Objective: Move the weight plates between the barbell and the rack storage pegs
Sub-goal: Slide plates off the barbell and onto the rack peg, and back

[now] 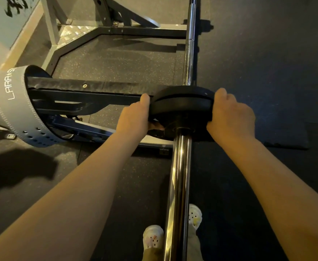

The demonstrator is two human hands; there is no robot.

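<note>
nearest, two pale shoes (153,236) on dark rubber floor (267,72), one on each side of the bar. between them, chrome sleeve (179,185) of the barbell, running away up the middle of the view. two bare forearms reaching forward either side of it.

further along, black plate (180,102) sitting on the sleeve, seen edge-on, hub round the chrome. left hand (133,117) curled over the plate's left rim, fingertips tucked under and partly hidden. right hand (229,115) wrapped on the right rim, knuckles up — fingers out of sight behind the plate. both hands clamped on the plate, well apart, one per side.

left of the plate, black safety arm (90,85) of the rack lying across the view, its far end just beside the left hand; touching or not, cannot tell. grey lifting belt (13,102) looped round that arm near the left edge, white lettering partly readable, rows of holes low down.

beyond the plate, thinner shaft (189,53) of the barbell carrying on to the top edge. further back, rack base (116,32) — grey and black beams bolted together on the floor, a patch of tread plate at its corner.
</note>
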